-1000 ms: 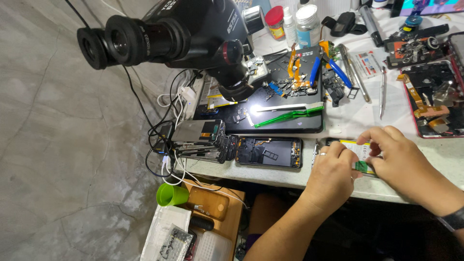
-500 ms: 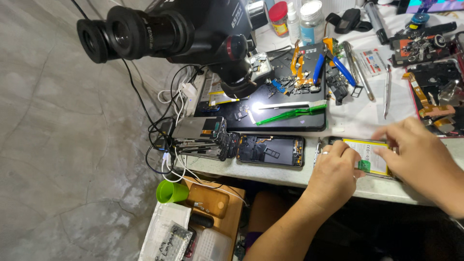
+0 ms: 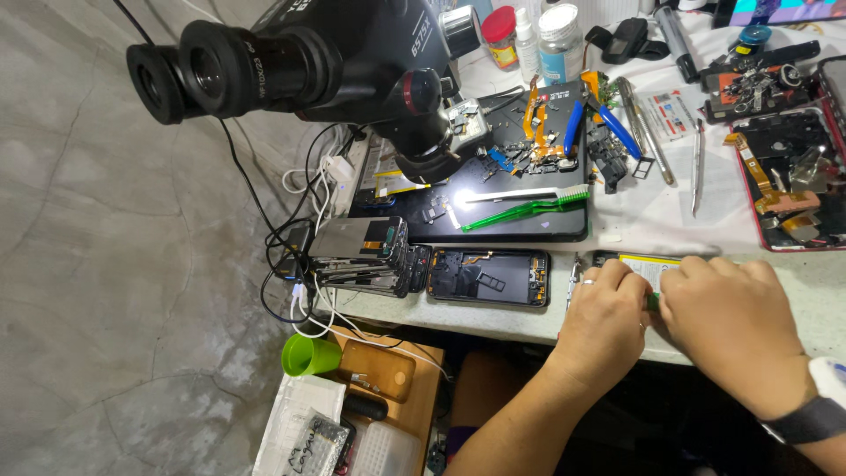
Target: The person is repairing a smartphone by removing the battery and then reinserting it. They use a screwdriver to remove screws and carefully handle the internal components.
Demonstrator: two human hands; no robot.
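Note:
My left hand (image 3: 606,315) and my right hand (image 3: 731,319) rest together at the front edge of the workbench (image 3: 520,319), both over an opened phone (image 3: 654,264) with a pale yellow battery showing. A small green piece (image 3: 652,301) sits pinched between the two hands. Most of that phone is hidden under my fingers. A ring is on my left hand and a dark band on my right wrist. Just left of my hands lies another opened phone frame (image 3: 489,277), black inside.
A black stereo microscope (image 3: 300,62) hangs over a dark work mat (image 3: 564,227) with two brushes (image 3: 529,204). A stack of phones (image 3: 363,256), cables, bottles, tweezers and red phone parts (image 3: 793,176) crowd the bench. A green cup (image 3: 310,355) and wooden stool sit below.
My right hand has closed in from the right onto the phone, meeting my left hand. The camera view has shifted slightly; the bench items stay put.

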